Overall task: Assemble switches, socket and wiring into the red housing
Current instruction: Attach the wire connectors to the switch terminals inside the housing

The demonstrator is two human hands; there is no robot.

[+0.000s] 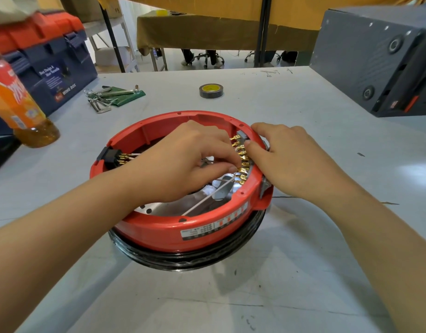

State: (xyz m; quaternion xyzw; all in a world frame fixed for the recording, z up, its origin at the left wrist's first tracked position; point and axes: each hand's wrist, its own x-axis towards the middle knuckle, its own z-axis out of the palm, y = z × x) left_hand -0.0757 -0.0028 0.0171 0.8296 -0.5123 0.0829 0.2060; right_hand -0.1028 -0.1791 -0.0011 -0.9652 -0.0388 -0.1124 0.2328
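Observation:
The round red housing sits on a black ring at the table's middle. Along its right inner wall runs a grey switch block with a row of gold terminals. My left hand reaches inside, its fingers curled, pinching at a terminal near the row's lower part. My right hand grips the housing's right rim, thumb inside against the switch block, fingers outside. A white wire runs diagonally across the silver floor. A black socket with gold pins sits in the left wall.
An orange drink bottle stands at the left by a blue and orange toolbox. Hex keys on a green pouch and a roll of tape lie behind the housing. A grey box stands at the far right.

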